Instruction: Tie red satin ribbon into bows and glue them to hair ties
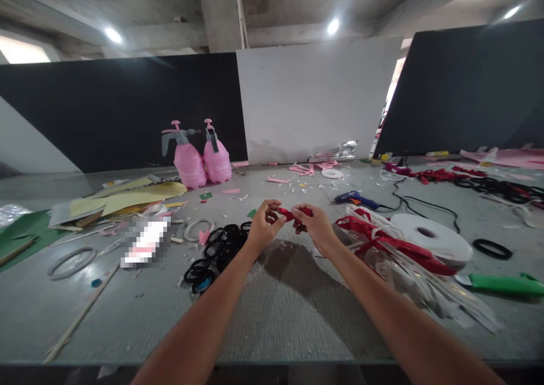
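Observation:
A small piece of red ribbon [288, 214] is pinched between my two hands above the middle of the table. My left hand [266, 226] grips its left end with thumb and fingertips. On the other end, the fingers of my right hand [313, 227] are closed, hiding part of the ribbon. A heap of black elastic bands [225, 246] lies just left of my left forearm. To the right of my right hand, red and white ribbon strips [382, 237] are piled against a white ribbon roll [454, 246]. Beyond them rests a blue glue gun [357, 199] with a black cord.
Two pink spray bottles [190, 166] stand at the back left. Paper sheets [136, 197], a wooden stick [83, 314] and a grey ring [71, 263] lie leftward. A green-handled tool [505, 284] and a black band [492, 249] sit at right. Pink scraps [301, 169] litter the back.

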Action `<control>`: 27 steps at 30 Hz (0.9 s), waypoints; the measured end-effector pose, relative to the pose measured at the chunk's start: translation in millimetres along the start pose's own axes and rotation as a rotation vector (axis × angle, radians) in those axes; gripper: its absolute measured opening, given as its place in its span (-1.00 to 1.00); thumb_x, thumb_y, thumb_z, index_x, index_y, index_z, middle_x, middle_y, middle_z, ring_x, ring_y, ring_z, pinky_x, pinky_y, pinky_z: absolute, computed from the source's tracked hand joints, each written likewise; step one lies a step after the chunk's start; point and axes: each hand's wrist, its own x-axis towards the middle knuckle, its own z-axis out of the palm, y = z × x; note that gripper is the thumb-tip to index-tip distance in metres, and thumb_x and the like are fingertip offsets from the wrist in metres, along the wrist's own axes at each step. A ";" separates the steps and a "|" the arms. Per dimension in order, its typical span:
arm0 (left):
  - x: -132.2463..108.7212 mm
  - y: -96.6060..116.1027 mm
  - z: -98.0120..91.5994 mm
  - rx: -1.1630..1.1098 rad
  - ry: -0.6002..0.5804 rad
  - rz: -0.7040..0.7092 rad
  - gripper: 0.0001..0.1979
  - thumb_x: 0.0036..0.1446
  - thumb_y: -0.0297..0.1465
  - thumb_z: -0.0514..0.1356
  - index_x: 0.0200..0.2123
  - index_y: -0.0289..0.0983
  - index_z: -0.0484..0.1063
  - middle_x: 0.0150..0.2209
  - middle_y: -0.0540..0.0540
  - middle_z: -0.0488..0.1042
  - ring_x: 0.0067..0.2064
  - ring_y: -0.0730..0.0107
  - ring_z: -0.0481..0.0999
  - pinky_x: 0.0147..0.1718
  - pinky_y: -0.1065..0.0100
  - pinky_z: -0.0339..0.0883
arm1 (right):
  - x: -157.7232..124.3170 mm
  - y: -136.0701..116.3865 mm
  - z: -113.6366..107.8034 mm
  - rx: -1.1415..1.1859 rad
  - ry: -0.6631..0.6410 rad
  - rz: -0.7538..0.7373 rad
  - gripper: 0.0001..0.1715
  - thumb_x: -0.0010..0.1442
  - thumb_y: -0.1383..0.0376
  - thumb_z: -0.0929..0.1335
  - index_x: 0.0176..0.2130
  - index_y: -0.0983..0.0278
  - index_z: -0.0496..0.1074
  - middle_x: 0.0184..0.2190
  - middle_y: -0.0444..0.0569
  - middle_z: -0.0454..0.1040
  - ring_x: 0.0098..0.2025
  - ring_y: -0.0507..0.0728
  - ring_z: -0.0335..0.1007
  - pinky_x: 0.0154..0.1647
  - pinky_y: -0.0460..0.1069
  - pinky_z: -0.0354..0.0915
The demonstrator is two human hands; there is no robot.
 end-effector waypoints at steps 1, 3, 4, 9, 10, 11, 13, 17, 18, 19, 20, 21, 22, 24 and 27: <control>-0.2 -0.4 0.1 0.005 0.008 -0.002 -0.67 -0.03 -0.40 0.22 -0.13 -0.26 0.29 -0.27 -0.06 0.39 -0.39 0.52 0.35 -0.39 0.46 0.23 | -0.4 0.0 0.3 0.000 -0.006 0.000 -0.65 -0.06 0.10 0.42 -0.37 0.32 0.41 -0.60 -0.15 0.38 -0.61 -0.02 0.28 -0.65 -0.12 0.26; -0.6 -0.8 0.7 0.011 0.023 -0.007 -0.71 -0.01 -0.41 0.19 -0.15 -0.26 0.30 -0.29 -0.05 0.39 -0.40 0.53 0.33 -0.41 0.46 0.23 | -1.4 0.2 1.2 -0.008 -0.018 -0.001 -0.66 -0.06 0.10 0.42 -0.37 0.32 0.41 -0.61 -0.16 0.38 -0.61 -0.03 0.27 -0.66 -0.12 0.25; -0.8 -0.9 1.1 0.007 0.023 -0.006 -0.72 0.00 -0.41 0.18 -0.15 -0.26 0.30 -0.30 -0.05 0.39 -0.41 0.53 0.33 -0.41 0.46 0.22 | -1.9 0.3 1.8 -0.015 -0.021 -0.002 -0.66 -0.05 0.11 0.42 -0.37 0.32 0.41 -0.63 -0.17 0.37 -0.62 -0.03 0.26 -0.66 -0.13 0.25; -0.9 -2.2 3.2 0.004 0.025 0.004 -0.71 -0.02 -0.45 0.18 -0.17 -0.27 0.30 -0.32 -0.03 0.39 -0.41 0.54 0.34 -0.40 0.47 0.22 | -3.6 0.3 4.3 -0.044 -0.031 -0.020 -0.67 -0.04 0.12 0.41 -0.37 0.33 0.41 -0.64 -0.17 0.37 -0.62 -0.03 0.27 -0.67 -0.13 0.25; -0.6 -2.7 3.4 0.009 0.041 -0.002 -0.72 -0.03 -0.47 0.17 -0.18 -0.27 0.31 -0.33 -0.03 0.38 -0.42 0.54 0.33 -0.41 0.47 0.22 | -3.9 0.3 4.8 -0.046 -0.037 -0.027 -0.67 -0.04 0.12 0.41 -0.36 0.33 0.41 -0.64 -0.17 0.36 -0.62 -0.02 0.27 -0.68 -0.13 0.25; -0.2 -3.2 3.5 0.016 0.059 -0.007 -0.73 -0.04 -0.49 0.16 -0.20 -0.27 0.31 -0.34 -0.02 0.38 -0.43 0.55 0.33 -0.41 0.48 0.22 | -4.2 0.4 5.5 -0.051 -0.044 -0.037 -0.67 -0.04 0.12 0.40 -0.36 0.32 0.41 -0.64 -0.17 0.36 -0.62 -0.02 0.27 -0.68 -0.13 0.25; 0.4 -3.9 3.2 0.041 0.095 -0.006 -0.74 -0.05 -0.52 0.14 -0.21 -0.27 0.32 -0.36 -0.01 0.37 -0.43 0.54 0.34 -0.42 0.48 0.21 | -5.1 0.5 7.2 -0.068 -0.056 -0.064 -0.67 -0.04 0.12 0.40 -0.35 0.32 0.41 -0.64 -0.16 0.36 -0.61 -0.01 0.29 -0.68 -0.13 0.25; 0.4 -3.7 2.0 0.092 0.165 0.006 -0.76 -0.03 -0.51 0.11 -0.22 -0.27 0.32 -0.42 0.02 0.35 -0.44 0.53 0.33 -0.44 0.48 0.20 | -7.7 0.0 11.9 -0.154 -0.104 -0.104 -0.69 -0.04 0.14 0.40 -0.35 0.32 0.41 -0.64 -0.18 0.33 -0.64 -0.04 0.24 -0.70 -0.14 0.23; 0.0 -3.6 1.8 0.095 0.183 0.007 -0.77 -0.03 -0.51 0.10 -0.23 -0.27 0.32 -0.42 0.02 0.34 -0.45 0.53 0.33 -0.44 0.48 0.20 | -8.3 -0.3 13.1 -0.178 -0.110 -0.108 -0.70 -0.04 0.15 0.40 -0.35 0.32 0.41 -0.65 -0.20 0.31 -0.67 -0.05 0.21 -0.70 -0.14 0.22; -0.4 -3.4 1.8 0.097 0.201 0.011 -0.77 -0.03 -0.52 0.09 -0.23 -0.26 0.32 -0.42 0.03 0.34 -0.45 0.53 0.32 -0.44 0.48 0.20 | -8.8 -0.6 14.1 -0.201 -0.111 -0.114 -0.71 -0.04 0.15 0.40 -0.35 0.32 0.41 -0.67 -0.21 0.29 -0.69 -0.06 0.18 -0.71 -0.14 0.20; -1.0 -3.3 1.8 0.101 0.219 0.015 -0.77 -0.02 -0.52 0.08 -0.23 -0.26 0.32 -0.41 0.03 0.33 -0.46 0.54 0.31 -0.44 0.48 0.20 | -9.2 -0.9 14.9 -0.219 -0.107 -0.123 -0.71 -0.03 0.16 0.39 -0.35 0.32 0.41 -0.68 -0.23 0.28 -0.70 -0.07 0.15 -0.71 -0.14 0.19; -1.5 -3.2 1.8 0.108 0.236 0.018 -0.77 -0.02 -0.53 0.07 -0.24 -0.26 0.31 -0.41 0.03 0.33 -0.46 0.54 0.31 -0.44 0.48 0.20 | -9.4 -1.0 15.5 -0.232 -0.097 -0.134 -0.71 -0.03 0.16 0.39 -0.34 0.32 0.41 -0.68 -0.23 0.27 -0.71 -0.07 0.14 -0.72 -0.14 0.18; -1.9 -3.1 1.7 0.119 0.249 0.019 -0.77 -0.02 -0.54 0.07 -0.24 -0.25 0.31 -0.41 0.03 0.33 -0.46 0.54 0.30 -0.44 0.48 0.21 | -9.3 -1.0 15.8 -0.240 -0.087 -0.144 -0.70 -0.03 0.16 0.39 -0.33 0.32 0.41 -0.67 -0.23 0.27 -0.70 -0.07 0.14 -0.72 -0.14 0.17; -2.5 -2.7 1.5 0.158 0.256 0.022 -0.76 -0.02 -0.55 0.06 -0.23 -0.24 0.31 -0.40 0.03 0.33 -0.46 0.54 0.30 -0.44 0.48 0.21 | -8.7 -0.6 15.8 -0.246 -0.072 -0.151 -0.69 -0.03 0.16 0.39 -0.31 0.32 0.41 -0.66 -0.23 0.27 -0.70 -0.07 0.14 -0.73 -0.14 0.17; -2.4 -1.2 0.7 0.226 0.241 0.056 -0.72 -0.04 -0.58 0.06 -0.22 -0.23 0.31 -0.36 0.02 0.35 -0.43 0.53 0.32 -0.40 0.47 0.22 | -7.4 0.9 14.6 -0.221 -0.051 -0.146 -0.67 -0.03 0.16 0.39 -0.28 0.33 0.41 -0.65 -0.23 0.27 -0.68 -0.07 0.14 -0.72 -0.14 0.21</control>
